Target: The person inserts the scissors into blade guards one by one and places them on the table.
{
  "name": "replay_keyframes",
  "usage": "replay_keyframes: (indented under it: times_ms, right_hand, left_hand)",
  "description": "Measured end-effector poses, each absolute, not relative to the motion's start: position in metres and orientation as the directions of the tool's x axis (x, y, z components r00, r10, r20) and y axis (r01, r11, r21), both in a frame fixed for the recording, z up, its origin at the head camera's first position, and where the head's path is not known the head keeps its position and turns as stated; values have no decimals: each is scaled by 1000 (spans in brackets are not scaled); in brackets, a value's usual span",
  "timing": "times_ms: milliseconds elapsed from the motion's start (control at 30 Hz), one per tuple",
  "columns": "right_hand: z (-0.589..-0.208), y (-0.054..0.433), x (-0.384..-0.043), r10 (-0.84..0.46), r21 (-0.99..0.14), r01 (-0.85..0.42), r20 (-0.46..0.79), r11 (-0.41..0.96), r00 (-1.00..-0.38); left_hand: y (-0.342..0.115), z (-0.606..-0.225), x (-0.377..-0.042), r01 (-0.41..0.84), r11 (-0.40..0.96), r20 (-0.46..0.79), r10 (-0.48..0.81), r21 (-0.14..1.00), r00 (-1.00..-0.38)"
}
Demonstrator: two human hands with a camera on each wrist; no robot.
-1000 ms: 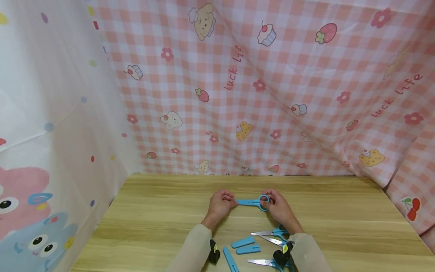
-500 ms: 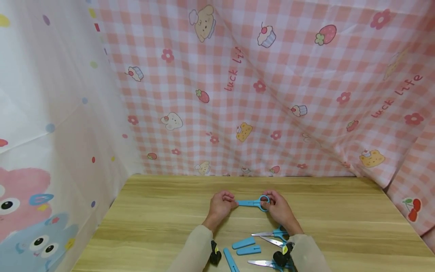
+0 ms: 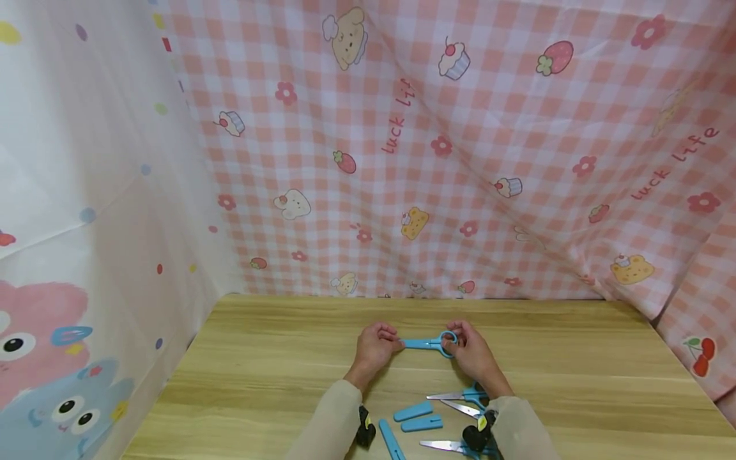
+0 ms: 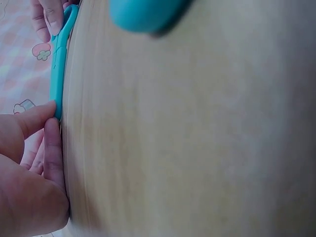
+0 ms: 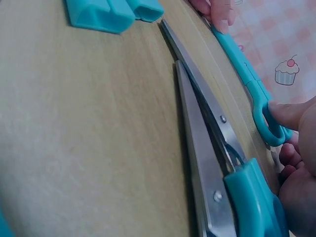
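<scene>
A pair of blue-handled scissors (image 3: 444,351) lies level between my hands, its blades hidden in a blue blade cover (image 3: 421,344). My left hand (image 3: 372,351) pinches the narrow end of that cover between thumb and finger. On the other side, my right hand (image 3: 476,358) holds the handle loops, its thumb against one ring in the right wrist view. The cover reaches up to the handles. Both hands are low over the wooden table (image 3: 276,370), toward its far side.
Between my forearms lie several loose blue covers (image 3: 422,423). Uncovered scissors (image 3: 451,396) with bare metal blades are by my right wrist, partly hidden by the sleeve and wrist camera. A pink checked cloth (image 3: 322,243) hangs behind the table.
</scene>
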State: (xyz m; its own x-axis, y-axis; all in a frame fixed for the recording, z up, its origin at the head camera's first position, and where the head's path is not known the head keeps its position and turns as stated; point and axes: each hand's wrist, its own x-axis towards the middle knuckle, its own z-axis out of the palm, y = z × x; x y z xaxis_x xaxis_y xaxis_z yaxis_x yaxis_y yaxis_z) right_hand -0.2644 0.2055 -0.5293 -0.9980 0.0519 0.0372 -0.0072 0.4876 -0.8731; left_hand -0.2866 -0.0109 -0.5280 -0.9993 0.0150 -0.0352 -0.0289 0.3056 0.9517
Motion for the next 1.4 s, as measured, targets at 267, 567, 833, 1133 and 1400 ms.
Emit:
replay_keyframes:
  times_ms: [267,567,833,1133,1400]
  right_hand:
    - [-529,204,-265,57,-855,-6,41,518,-998]
    - [-531,203,-264,66,-857,-11,53,515,-996]
    - [-531,202,-264,77,-859,-19,68,512,-995]
    - [-531,203,-265,70,-859,-20,65,512,-995]
    - [-532,203,-265,82,-853,-7,58,521,-995]
  left_hand:
    - [-11,-526,-285,-21,297,-28,20,955,-999]
    - [-10,-525,-284,-17,311,-20,7,950,-1000]
    - [-8,-525,-284,-34,303,-31,-14,952,-999]
    - [-9,-525,-285,-30,302,-28,-10,953,-1000]
    - [-9,-523,-284,-25,296,-25,-1,955,-1000]
